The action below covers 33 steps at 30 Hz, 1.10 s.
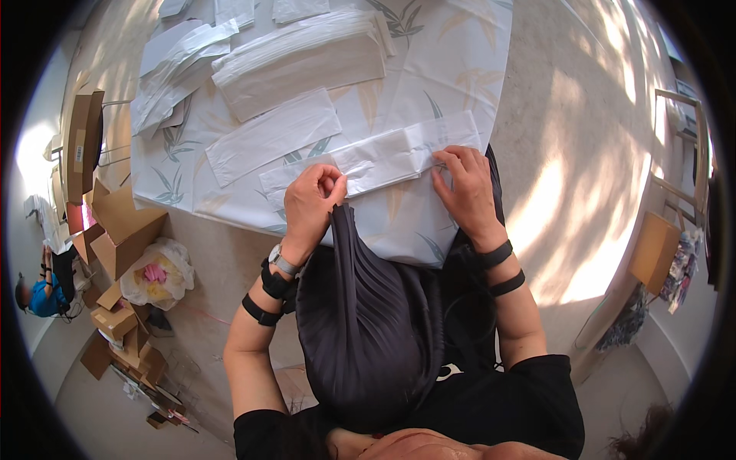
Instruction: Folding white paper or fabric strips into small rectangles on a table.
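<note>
The left hand (310, 201) is closed around the narrow gathered top of a dark grey pleated fabric piece (368, 322). This fabric hangs from the hand down over the edge of the worktop (452, 54) and spreads wide across the person's lap. The top of the fabric is at the mouth of a long clear plastic bag (383, 159), which lies flat near the front edge of the worktop. The right hand (464, 188) rests on the right part of this bag, palm down, with the fingers bent and the fingertips (443, 162) pressing the plastic; it does not enclose anything. The two hands are near each other, and the bag stretches between them.

The worktop is covered with a white cloth with a pale leaf pattern. Further from the person lie a single flat clear bag (272, 134) and a thick stack of the same clear bags (303, 57), with more loose bags (172, 69) to the left. On the floor at the left side are open brown cardboard boxes (123, 222) and a white plastic sack with pink and yellow contents (159, 274). Another person in a blue top (42, 295) is at the far left edge.
</note>
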Each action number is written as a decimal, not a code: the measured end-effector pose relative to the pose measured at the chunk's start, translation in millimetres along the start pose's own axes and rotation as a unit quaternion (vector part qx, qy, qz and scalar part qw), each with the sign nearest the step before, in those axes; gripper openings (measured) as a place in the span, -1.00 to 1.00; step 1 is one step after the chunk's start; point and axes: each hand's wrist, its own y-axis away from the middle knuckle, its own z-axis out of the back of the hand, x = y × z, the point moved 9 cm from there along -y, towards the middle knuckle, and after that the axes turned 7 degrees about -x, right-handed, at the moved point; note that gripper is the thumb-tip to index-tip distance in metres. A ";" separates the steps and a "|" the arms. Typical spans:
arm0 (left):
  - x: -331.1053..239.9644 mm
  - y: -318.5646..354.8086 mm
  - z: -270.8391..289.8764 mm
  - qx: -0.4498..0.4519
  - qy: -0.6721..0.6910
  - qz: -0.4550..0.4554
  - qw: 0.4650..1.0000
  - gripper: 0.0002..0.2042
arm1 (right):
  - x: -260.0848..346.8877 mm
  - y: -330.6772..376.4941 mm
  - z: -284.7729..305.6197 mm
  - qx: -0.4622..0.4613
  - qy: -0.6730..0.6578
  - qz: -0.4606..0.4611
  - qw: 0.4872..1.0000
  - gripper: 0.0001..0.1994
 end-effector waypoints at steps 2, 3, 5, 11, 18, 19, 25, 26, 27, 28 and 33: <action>0.3 -0.3 -0.6 0.003 -0.001 0.005 1.000 -0.88 | 2.2 -0.6 0.1 0.006 0.007 0.018 1.000 -0.70; 0.6 -0.3 -0.4 0.004 -0.002 0.008 1.000 -0.88 | 3.4 -1.2 -0.2 0.007 0.012 0.029 0.999 -0.72; 1.1 -0.4 -0.4 0.004 0.005 0.012 1.000 -0.88 | 5.2 -2.2 -1.8 0.005 0.023 0.049 0.999 -0.75; 2.6 -0.5 -1.4 0.008 0.027 0.027 0.999 -0.91 | 8.4 -4.1 -7.3 -0.011 0.044 0.080 0.996 -0.84; 4.4 -0.7 -0.8 0.009 0.058 0.031 0.998 -0.92 | 19.0 -7.5 0.2 -0.013 0.041 0.088 0.995 -0.85; 3.8 -0.3 -0.5 0.011 0.058 0.038 0.998 -0.92 | 20.6 -7.2 1.3 -0.013 0.039 0.088 0.995 -0.85; -3.4 -0.9 0.7 0.019 0.058 0.046 0.997 -0.92 | 26.5 -3.9 1.6 0.001 0.012 0.077 0.997 -0.82; -5.1 -1.2 1.2 0.022 0.053 0.046 0.997 -0.92 | 31.1 -4.9 1.1 -0.001 -0.015 0.075 0.997 -0.80; -5.9 -1.3 1.5 0.024 0.048 0.046 0.997 -0.92 | 38.1 -6.7 -1.2 -0.003 -0.042 0.073 0.996 -0.79; -6.0 -1.4 2.2 0.020 0.045 0.041 0.998 -0.92 | 46.8 -9.8 -3.6 -0.004 -0.070 0.072 0.995 -0.78; -5.1 -0.3 7.2 0.011 0.040 0.019 0.999 -0.91 | 93.4 -18.7 -43.6 0.027 -0.147 0.115 0.982 -0.74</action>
